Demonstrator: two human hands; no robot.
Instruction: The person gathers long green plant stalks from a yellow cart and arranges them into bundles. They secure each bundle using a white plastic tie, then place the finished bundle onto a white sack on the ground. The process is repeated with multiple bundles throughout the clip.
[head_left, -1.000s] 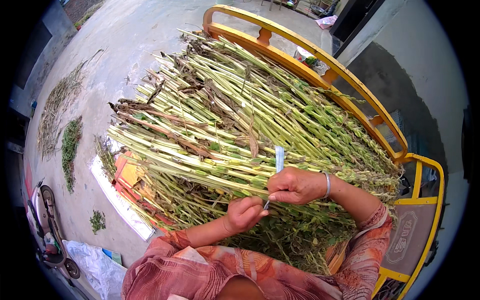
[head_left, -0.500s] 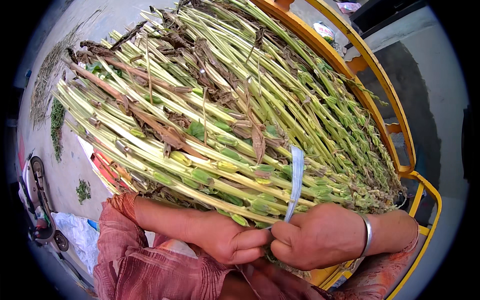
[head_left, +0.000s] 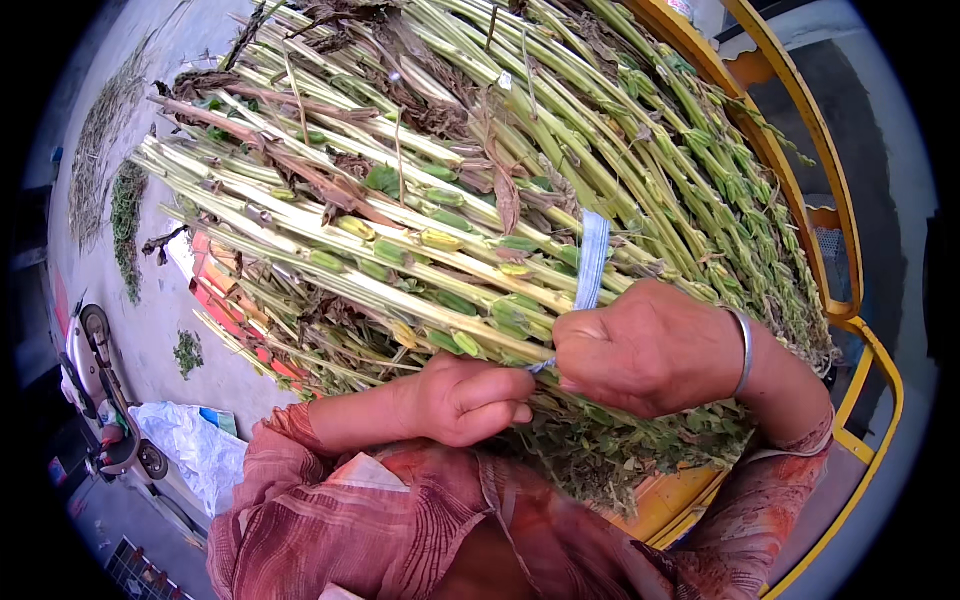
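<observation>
The right hand point(head_left: 645, 350) is curled tight, pinching a pale blue strap point(head_left: 593, 258) at the near edge of the podded stalks point(head_left: 400, 255); the left hand point(head_left: 465, 400), also closed, grips the strap's twisted end just beside it. The strap lies over the stalks, which are heaped in a yellow-railed cart point(head_left: 795, 90), leafy tops toward the right. A white plastic sack point(head_left: 200, 455) lies on the ground by a scooter point(head_left: 100, 385). From here the fingertips and the strap's underside are hidden, and the cart's rail is cut off above
</observation>
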